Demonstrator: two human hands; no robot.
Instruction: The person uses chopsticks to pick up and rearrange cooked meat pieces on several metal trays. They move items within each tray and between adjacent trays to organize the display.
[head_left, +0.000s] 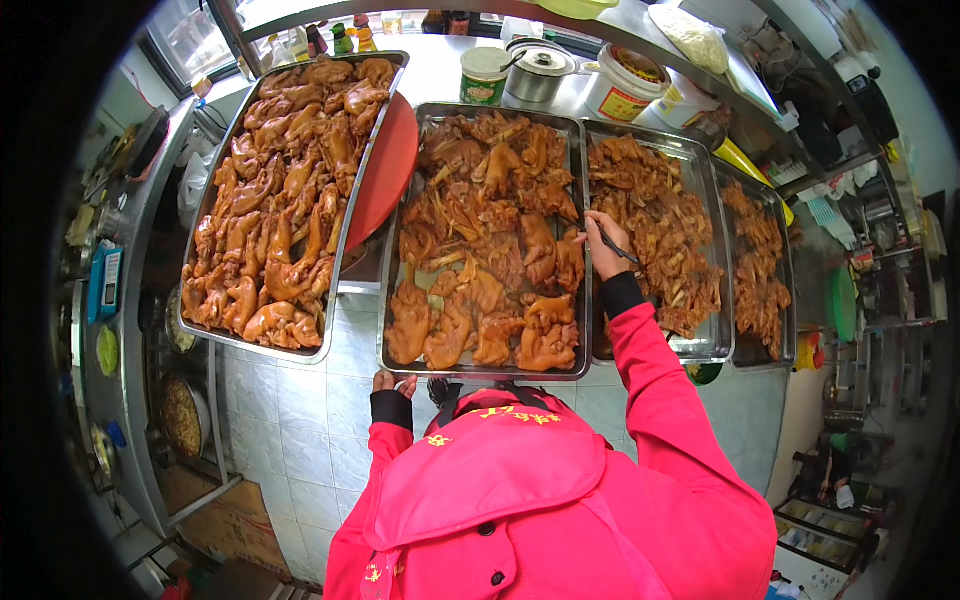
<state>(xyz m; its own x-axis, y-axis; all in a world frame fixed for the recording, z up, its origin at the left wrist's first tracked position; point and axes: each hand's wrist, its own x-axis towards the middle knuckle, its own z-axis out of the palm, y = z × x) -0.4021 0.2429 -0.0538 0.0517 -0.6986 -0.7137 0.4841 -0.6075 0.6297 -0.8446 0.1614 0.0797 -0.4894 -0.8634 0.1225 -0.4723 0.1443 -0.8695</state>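
My right hand (606, 246) holds a dark, slender utensil (619, 250), its far end over the right side of the middle metal tray (480, 373). Glossy brown braised meat pieces (495, 300) fill much of that tray; they look like trotters. At the tray's near left corner is my left hand (394, 383), fingers at or just below the rim; whether it grips the rim is unclear. Another tray (328, 341), heaped with whole-looking brown pieces (277, 195), lies tilted to the left. Two more trays of meat, one nearer (721, 300) and one farther (784, 352), stand to the right.
A red round board (386, 169) lies partly under the left tray. Behind the trays stand a green-and-white tub (483, 75), a lidded steel pot (538, 71) and a white bucket (622, 82). A metal shelf crosses above them. A scale (106, 281) is on the left counter.
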